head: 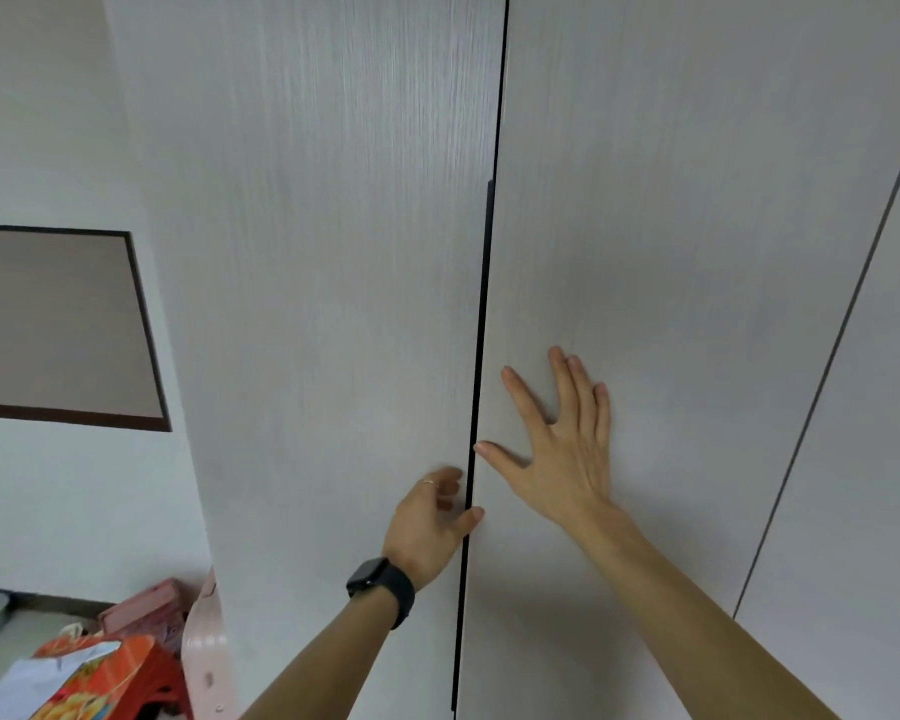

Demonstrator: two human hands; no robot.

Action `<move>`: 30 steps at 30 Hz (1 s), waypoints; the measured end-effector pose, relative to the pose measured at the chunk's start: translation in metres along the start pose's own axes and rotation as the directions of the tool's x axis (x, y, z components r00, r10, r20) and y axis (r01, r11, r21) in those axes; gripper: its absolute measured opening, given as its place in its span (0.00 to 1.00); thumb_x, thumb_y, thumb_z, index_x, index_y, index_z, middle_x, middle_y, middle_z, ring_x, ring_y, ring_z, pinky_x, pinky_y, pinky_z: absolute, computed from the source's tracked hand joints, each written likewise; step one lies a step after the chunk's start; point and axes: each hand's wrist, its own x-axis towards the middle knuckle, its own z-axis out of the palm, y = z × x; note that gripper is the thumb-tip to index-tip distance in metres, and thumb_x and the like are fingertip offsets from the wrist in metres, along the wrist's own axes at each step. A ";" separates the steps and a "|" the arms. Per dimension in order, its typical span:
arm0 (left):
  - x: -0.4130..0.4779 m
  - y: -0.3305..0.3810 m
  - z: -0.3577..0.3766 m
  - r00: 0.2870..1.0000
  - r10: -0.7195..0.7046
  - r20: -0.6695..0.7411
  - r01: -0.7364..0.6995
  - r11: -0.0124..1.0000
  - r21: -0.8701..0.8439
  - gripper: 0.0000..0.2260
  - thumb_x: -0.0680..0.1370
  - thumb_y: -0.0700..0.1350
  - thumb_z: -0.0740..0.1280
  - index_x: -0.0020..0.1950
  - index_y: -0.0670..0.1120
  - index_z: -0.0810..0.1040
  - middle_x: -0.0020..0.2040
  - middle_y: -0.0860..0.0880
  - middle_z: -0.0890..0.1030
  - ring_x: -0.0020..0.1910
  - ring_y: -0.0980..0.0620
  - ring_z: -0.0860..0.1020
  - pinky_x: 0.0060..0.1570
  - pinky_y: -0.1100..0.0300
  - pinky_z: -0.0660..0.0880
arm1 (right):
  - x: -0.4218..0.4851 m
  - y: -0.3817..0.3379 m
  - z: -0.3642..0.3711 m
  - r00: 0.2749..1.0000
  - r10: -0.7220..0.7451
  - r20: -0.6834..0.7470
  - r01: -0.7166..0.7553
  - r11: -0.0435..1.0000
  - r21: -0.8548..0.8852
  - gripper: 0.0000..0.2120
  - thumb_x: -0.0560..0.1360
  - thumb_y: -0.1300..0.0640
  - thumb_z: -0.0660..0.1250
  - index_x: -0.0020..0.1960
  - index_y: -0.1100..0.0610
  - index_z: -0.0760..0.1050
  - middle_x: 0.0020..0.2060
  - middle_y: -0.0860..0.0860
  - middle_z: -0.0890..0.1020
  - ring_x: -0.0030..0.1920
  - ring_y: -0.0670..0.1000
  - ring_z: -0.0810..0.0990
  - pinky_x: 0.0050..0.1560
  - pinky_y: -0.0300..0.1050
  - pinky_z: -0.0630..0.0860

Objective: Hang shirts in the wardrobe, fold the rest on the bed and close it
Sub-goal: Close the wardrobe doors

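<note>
Now, the tall pale grey wood-grain wardrobe (645, 148) fills the view directly in front of both hands. Its two doors appear to meet along a thin dark seam (484, 314) that runs up between the hands. The right hand (562, 449) lies flat on the right door (697, 356), with the fingers straight and spread wide and the thumb pointing toward the seam. The left hand (430, 522), with a black smartwatch (380, 584) on its wrist, rests on the left door (307, 304) just beside the seam. Its fingers are loosely bent and hold nothing that I can see, and the thumb tip reaches across the seam.

I judge the doors to be stiff, flat boards, rather heavy but easy to swing (the hinges themselves are hidden). The surface looks smooth and gives nothing to grasp, so a push with the flat palm near the meeting edge is the good way. For pulling, the black edge strip (489, 226) above the hands looks like the handle. The long axis of each door stands vertical, from below the hands to far above them, and the door faces point toward the person. The closing step looks nearly finished; one last press should confirm it.
</note>
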 end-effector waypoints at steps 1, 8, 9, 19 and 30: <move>0.003 -0.001 0.002 1.000 -0.004 -0.004 0.005 1.000 0.006 0.20 0.75 0.56 0.73 0.64 0.58 0.72 0.56 0.60 0.78 0.52 0.67 0.76 0.47 0.75 0.72 | 0.002 0.000 0.003 1.000 0.003 -0.006 -0.003 1.000 -0.003 0.42 0.73 0.27 0.61 0.81 0.42 0.55 0.81 0.57 0.49 0.81 0.59 0.48 0.78 0.63 0.46; 0.022 -0.007 0.009 1.000 0.009 -0.001 -0.009 0.998 0.062 0.10 0.73 0.59 0.73 0.48 0.61 0.74 0.46 0.60 0.81 0.45 0.66 0.78 0.49 0.63 0.79 | 0.015 0.003 0.017 1.000 0.023 -0.013 -0.023 0.999 -0.028 0.40 0.71 0.27 0.63 0.79 0.42 0.60 0.80 0.57 0.54 0.80 0.58 0.53 0.76 0.63 0.51; 0.024 -0.006 0.009 1.000 0.009 -0.010 -0.008 0.997 0.078 0.10 0.73 0.60 0.72 0.47 0.60 0.74 0.44 0.60 0.81 0.44 0.65 0.79 0.48 0.62 0.79 | 0.016 0.003 0.017 0.999 0.020 -0.025 -0.020 0.999 -0.026 0.40 0.71 0.27 0.64 0.79 0.42 0.61 0.80 0.57 0.54 0.80 0.58 0.53 0.75 0.63 0.51; 0.035 0.006 0.012 0.997 0.015 -0.072 0.009 0.946 0.323 0.12 0.77 0.61 0.67 0.43 0.55 0.70 0.38 0.57 0.79 0.37 0.59 0.78 0.35 0.60 0.76 | 0.037 0.013 0.027 0.998 -0.004 0.070 0.012 0.993 -0.120 0.43 0.73 0.21 0.51 0.81 0.40 0.47 0.81 0.55 0.41 0.81 0.58 0.39 0.76 0.67 0.38; 0.034 0.010 0.024 0.982 -0.002 -0.187 0.085 0.897 0.434 0.17 0.77 0.63 0.64 0.39 0.52 0.65 0.33 0.55 0.76 0.33 0.56 0.74 0.33 0.58 0.68 | 0.036 0.016 0.025 0.995 -0.028 0.098 0.040 0.992 -0.123 0.40 0.76 0.25 0.51 0.82 0.41 0.45 0.81 0.55 0.40 0.81 0.59 0.38 0.76 0.65 0.38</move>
